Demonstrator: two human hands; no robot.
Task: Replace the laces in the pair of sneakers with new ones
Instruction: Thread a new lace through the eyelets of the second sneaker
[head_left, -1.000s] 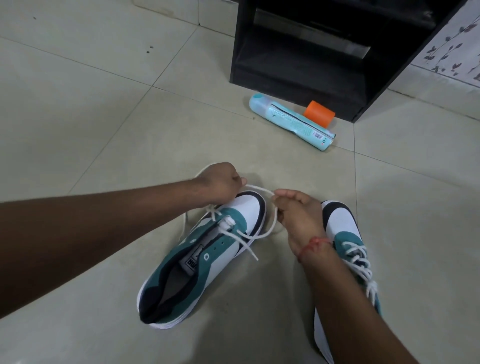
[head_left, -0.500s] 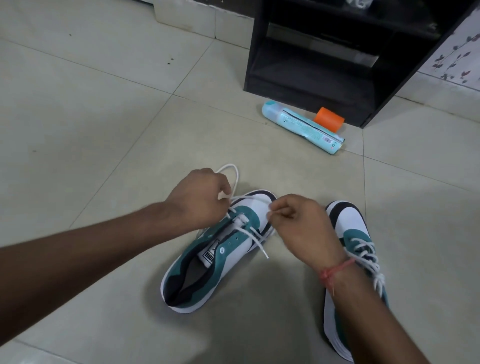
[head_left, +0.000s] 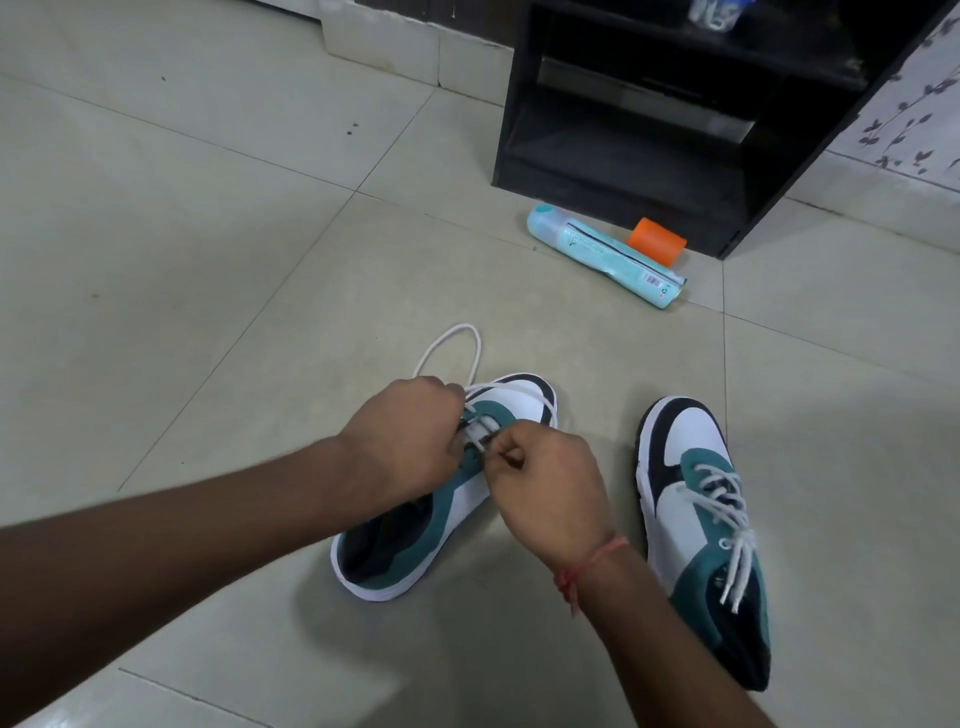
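Two white, teal and black sneakers lie on the tiled floor. The left sneaker (head_left: 415, 530) points up and right, and a white lace (head_left: 457, 343) runs through its lower eyelets and loops out onto the floor beyond its toe. My left hand (head_left: 405, 441) grips that lace over the eyelets. My right hand (head_left: 550, 488) pinches a lace end close beside it, above the tongue. Both hands hide most of the eyelet area. The right sneaker (head_left: 696, 525) lies apart to the right, with a white lace threaded through it and its ends loose.
A light blue spray can (head_left: 602, 254) lies on the floor behind the shoes, with an orange cap (head_left: 657, 241) beside it. A black open cabinet (head_left: 675, 119) stands at the back right. Bare tiles stretch to the left.
Both hands have drawn together over the left sneaker's eyelets. The lace loop now lies beyond the toe, and the view has shifted so the right sneaker shows in full.
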